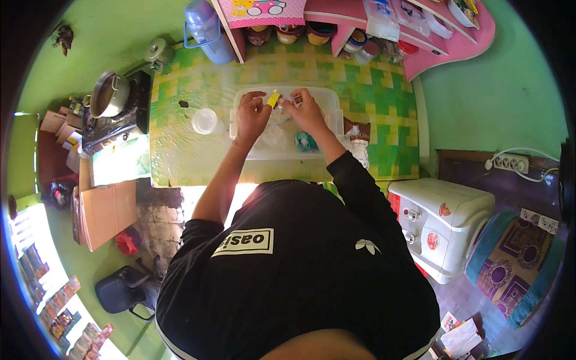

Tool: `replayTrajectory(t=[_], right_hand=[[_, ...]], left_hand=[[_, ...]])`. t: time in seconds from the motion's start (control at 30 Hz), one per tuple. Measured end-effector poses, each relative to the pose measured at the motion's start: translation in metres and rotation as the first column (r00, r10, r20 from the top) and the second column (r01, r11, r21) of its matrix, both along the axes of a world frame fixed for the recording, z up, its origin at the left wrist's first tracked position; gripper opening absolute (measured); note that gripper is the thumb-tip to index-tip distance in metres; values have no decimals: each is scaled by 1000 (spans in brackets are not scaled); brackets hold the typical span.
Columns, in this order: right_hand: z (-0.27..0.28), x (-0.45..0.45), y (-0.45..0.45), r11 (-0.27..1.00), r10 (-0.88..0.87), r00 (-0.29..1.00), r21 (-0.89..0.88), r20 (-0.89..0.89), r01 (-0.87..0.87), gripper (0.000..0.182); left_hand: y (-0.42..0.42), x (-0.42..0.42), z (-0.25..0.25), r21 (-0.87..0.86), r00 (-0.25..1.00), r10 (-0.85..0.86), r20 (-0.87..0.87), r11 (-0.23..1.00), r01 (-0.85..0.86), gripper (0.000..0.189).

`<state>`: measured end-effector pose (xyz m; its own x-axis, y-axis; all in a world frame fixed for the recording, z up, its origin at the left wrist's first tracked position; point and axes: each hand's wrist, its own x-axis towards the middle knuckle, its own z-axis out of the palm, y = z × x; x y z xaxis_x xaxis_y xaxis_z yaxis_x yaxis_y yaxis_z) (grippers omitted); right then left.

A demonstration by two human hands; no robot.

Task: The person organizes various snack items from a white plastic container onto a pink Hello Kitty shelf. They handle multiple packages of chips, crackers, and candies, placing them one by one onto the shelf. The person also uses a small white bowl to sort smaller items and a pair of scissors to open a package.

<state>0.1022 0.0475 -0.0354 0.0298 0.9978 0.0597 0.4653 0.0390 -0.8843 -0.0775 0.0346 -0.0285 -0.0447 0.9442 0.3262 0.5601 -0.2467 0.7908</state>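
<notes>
A clear plastic tub (293,155) sits on the table in front of me, with both hands over it. Between my hands is a small yellow packet (273,99), with thin clear plastic beside it. My left hand (253,116) has its fingertips at the packet's left side, seemingly pinching it. My right hand (307,112) has thumb and fingers close together at the clear plastic; its exact hold is hard to see. Inside the tub lie a teal bundle (306,141) and a clear plastic bag (272,135). A round white lidded container (204,121) stands left of the tub.
A brown and white packet (359,139) lies right of the tub. A gas stove (135,108) with a metal pot (110,94) stands at the left. Along the table's back are a blue thermos jug (209,33) and a pink shelf (335,15). A water dispenser (445,220) stands right.
</notes>
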Motion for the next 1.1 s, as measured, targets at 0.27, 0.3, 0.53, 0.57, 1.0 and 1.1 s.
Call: replayTrajectory(t=[0.27, 0.3, 0.53, 0.57, 1.0, 1.1], right_hand=[[1, 5, 3, 890, 305, 890, -231, -339, -393, 22], [6, 8, 3, 855, 327, 834, -238, -444, -462, 21], [-3, 14, -4, 804, 293, 822, -339, -488, -488, 20], [-17, 15, -2, 821, 291, 842, -332, -455, -464, 21], [-30, 26, -1, 972, 119, 987, -188, -107, -137, 26], [-26, 32, 3, 981, -21, 997, -193, 74, 35, 33]], left_hand=[[-2, -22, -24, -577, 643, 380, 665, 808, 120, 57], [1, -25, -22, -713, 508, 536, 674, 652, 259, 67], [1, -28, -67, -524, 307, 501, 809, 379, 762, 44], [4, -30, -79, -560, 338, 502, 796, 400, 725, 40], [-8, -2, -45, -745, 535, 588, 607, 655, 126, 29], [-7, -4, -46, -643, 535, 531, 657, 765, 31, 28]])
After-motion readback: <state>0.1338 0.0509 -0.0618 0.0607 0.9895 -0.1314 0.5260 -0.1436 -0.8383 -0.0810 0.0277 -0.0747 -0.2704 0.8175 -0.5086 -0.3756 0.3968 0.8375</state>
